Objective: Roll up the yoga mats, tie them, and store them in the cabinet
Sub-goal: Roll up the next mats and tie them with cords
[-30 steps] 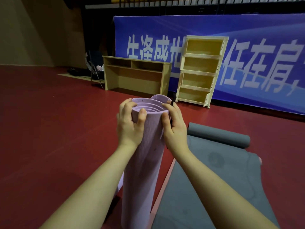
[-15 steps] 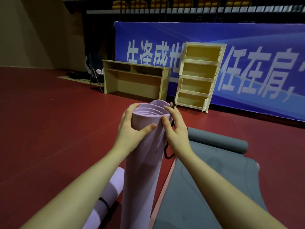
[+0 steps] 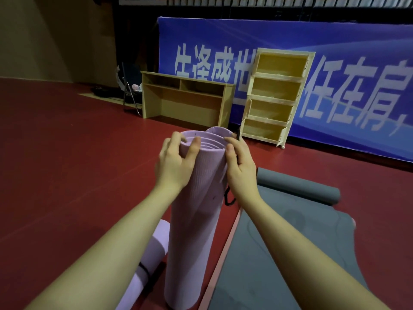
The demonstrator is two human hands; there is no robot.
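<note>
Lilac yoga mat (image 3: 192, 211), rolled and upright, gripped at its layered top by left hand (image 3: 173, 163) and right hand (image 3: 240, 166)

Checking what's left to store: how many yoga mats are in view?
3: a purple mat upright in both hands, a tied purple roll lying lower left, a partly unrolled grey mat right. Others may be hidden.

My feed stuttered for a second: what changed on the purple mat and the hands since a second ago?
The left hand loosened: its fingers, curled over the top rim of the upright purple mat a second ago, now lie flatter against its side, thumb on the rim. A black cord now shows hanging under the right hand. Unchanged: the mat stands on end between both hands, and the grey mat lies half unrolled.
</note>
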